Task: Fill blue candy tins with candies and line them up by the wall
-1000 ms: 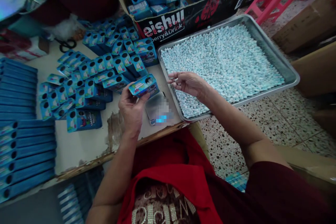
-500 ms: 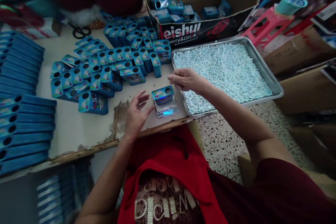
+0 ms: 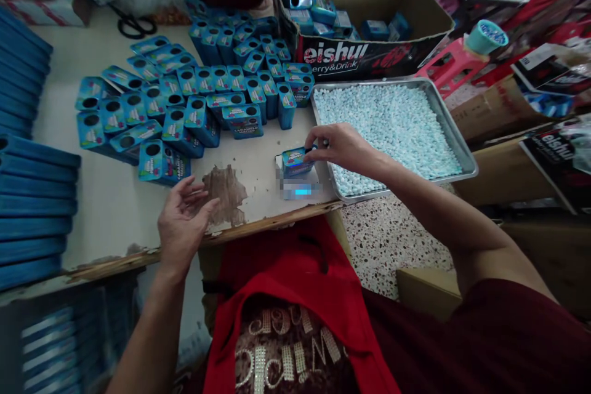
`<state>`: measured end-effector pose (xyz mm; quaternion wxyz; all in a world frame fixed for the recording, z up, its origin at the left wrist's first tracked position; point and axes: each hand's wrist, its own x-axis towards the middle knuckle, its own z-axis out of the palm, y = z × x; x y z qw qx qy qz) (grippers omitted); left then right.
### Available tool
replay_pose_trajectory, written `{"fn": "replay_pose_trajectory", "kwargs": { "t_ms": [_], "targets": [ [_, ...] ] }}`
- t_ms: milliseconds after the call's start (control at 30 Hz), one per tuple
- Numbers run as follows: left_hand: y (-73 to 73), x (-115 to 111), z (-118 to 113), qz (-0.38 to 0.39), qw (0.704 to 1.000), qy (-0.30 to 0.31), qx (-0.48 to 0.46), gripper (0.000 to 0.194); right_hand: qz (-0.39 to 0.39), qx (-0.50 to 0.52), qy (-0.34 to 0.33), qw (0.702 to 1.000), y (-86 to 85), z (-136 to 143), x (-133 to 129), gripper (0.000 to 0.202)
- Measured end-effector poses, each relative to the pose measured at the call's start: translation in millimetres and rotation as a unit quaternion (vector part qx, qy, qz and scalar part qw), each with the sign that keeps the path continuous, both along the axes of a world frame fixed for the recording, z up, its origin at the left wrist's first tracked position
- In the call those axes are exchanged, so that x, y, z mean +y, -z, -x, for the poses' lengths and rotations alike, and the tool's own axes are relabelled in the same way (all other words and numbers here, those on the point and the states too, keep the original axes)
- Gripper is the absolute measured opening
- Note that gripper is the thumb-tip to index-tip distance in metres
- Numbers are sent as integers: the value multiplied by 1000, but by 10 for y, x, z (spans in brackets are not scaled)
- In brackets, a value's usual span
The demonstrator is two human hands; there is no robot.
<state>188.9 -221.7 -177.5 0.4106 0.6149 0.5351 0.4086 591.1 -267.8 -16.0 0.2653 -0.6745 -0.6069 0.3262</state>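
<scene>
At the tips of our right hand (image 3: 340,146), 1 blue caramelo box (image 3: 294,163) sits on a digital scale (image 3: 302,191); whether they clamp it we can't tell. Probably we're adjusting weight; next calls for careful aim. Our left hand (image 3: 181,225), fingers apart, looks empty.

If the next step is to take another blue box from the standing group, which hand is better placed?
Probably the left hand: it looks open and empty, close to the nearest standing box. The right hand is farther away, its fingers at the box on the lit device.
</scene>
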Motion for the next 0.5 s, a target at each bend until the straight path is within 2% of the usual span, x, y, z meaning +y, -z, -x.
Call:
{"fn": "replay_pose_trajectory", "kwargs": {
  "t_ms": [100, 200, 300, 400, 500],
  "targets": [
    [-9, -3, 25, -20, 1000, -1, 3, 81, 29, 158, 71, 984, -21, -70, -3, 21],
    [-50, -31, 17, -51, 999, -5, 11, 83, 46, 317, 209, 924, 23, -258, -25, 20],
    [-80, -61, 2, -73, 997, -13, 18, 82, 59, 374, 310, 872, 119, -453, -107, 32],
    [-100, -85, -35, -81, 997, -7, 7, 73, 83, 385, 328, 859, 206, -550, -217, 24],
    [-124, -98, -125, -86, 996, -9, 3, 74, 104, 366, 298, 875, 223, -548, -270, 16]
  ]
}}
